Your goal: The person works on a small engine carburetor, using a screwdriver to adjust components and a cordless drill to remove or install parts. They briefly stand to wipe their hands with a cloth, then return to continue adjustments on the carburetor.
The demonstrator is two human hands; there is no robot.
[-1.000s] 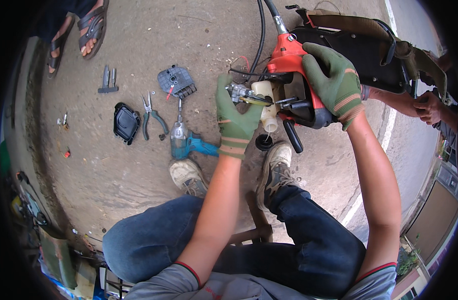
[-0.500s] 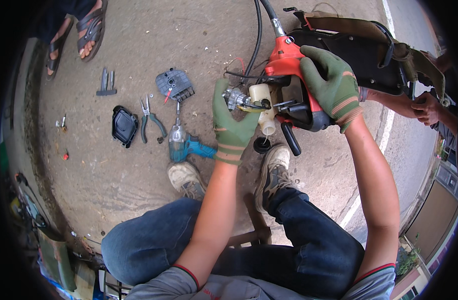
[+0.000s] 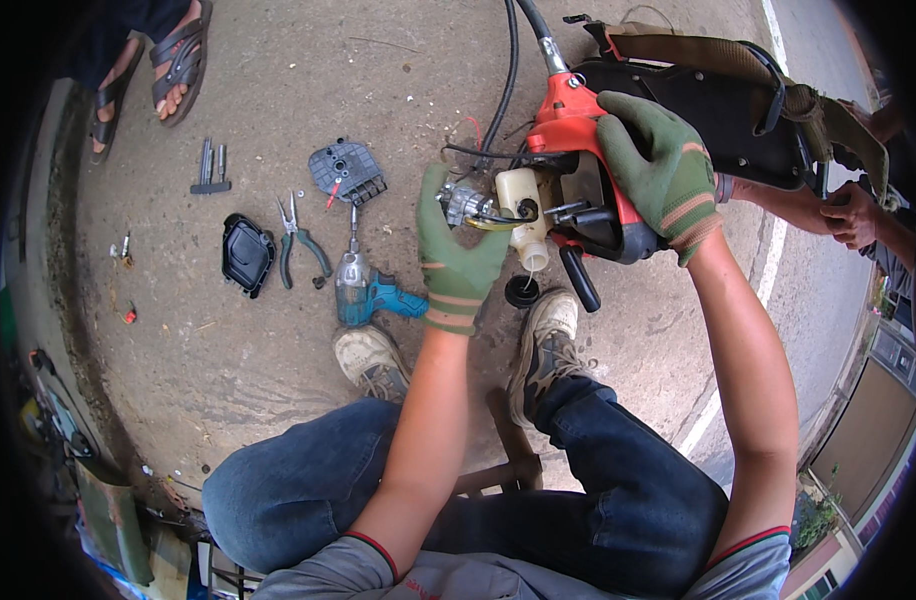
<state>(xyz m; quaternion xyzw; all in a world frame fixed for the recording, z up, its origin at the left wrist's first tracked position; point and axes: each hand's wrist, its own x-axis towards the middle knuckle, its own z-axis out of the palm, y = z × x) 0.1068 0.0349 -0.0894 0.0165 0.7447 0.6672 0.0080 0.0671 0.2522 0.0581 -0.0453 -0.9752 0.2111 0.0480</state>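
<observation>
The left hand [image 3: 458,270] pinches the carburetor [image 3: 465,205], at nine o'clock of the white fuel tank [image 3: 518,187], between thumb and fingers; the right hand [image 3: 666,168], fingers together, grips the red engine housing [image 3: 563,137], seemingly steadying it.

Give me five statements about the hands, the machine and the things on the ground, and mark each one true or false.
1. The left hand and right hand both wear green gloves. True.
2. The pliers lie to the left of the blue drill. True.
3. The right hand is holding the drill. False: it is on the red machine.
4. The left hand is at a silver metal part. True.
5. The white tank has its cap on. False: the black cap is off, just below the open neck.
</observation>
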